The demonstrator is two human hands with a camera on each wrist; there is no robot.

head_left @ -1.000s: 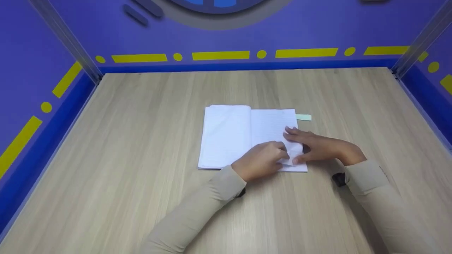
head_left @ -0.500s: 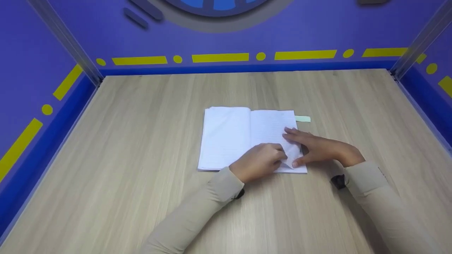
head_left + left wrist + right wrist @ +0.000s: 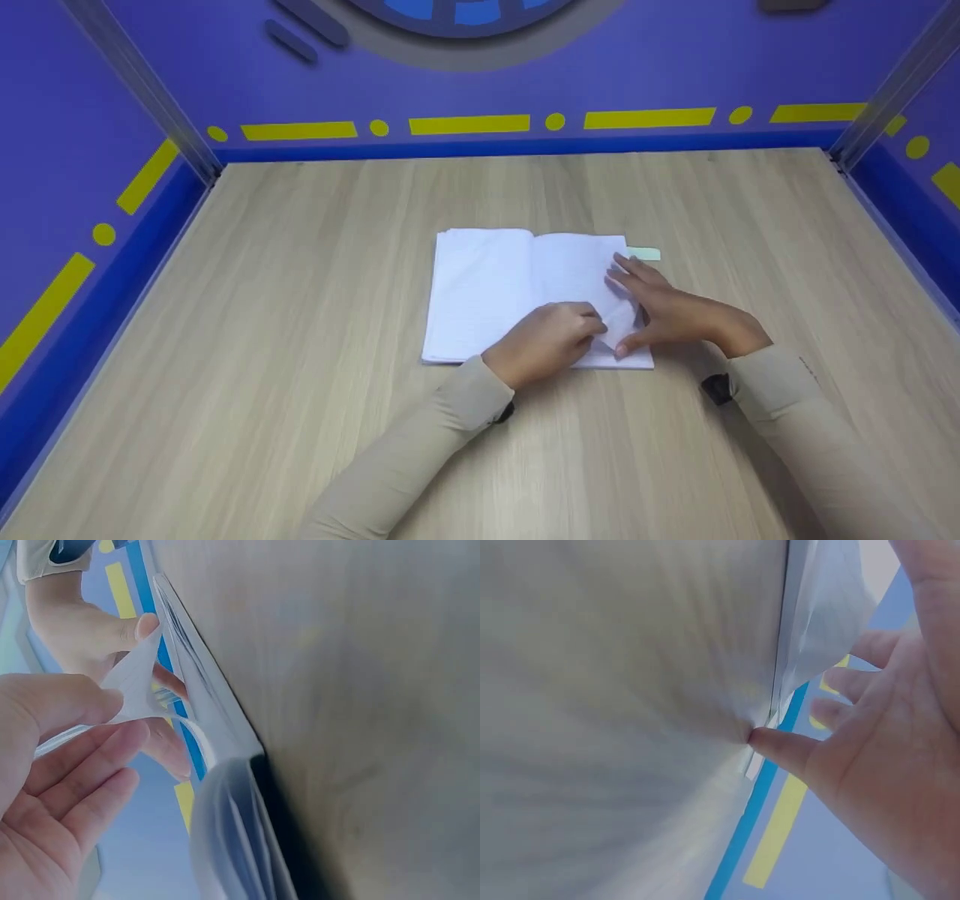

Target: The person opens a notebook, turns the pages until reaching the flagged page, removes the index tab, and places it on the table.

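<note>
A page corner (image 3: 621, 330) of the open notebook (image 3: 487, 292) is pinched by the left hand (image 3: 544, 341); the right hand (image 3: 667, 311), fingers flat, presses alongside. Creasing seems underway; firm pressing along the fold appears needed.

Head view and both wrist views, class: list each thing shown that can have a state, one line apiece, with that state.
White lined notebook: open, flat on the table.
Folded page corner: lifted off the right-hand page.
Pale green paper tab: sticking out past the right page edge.
Left hand: pinches the corner.
Right hand: fingers straight, resting on the page.
</note>
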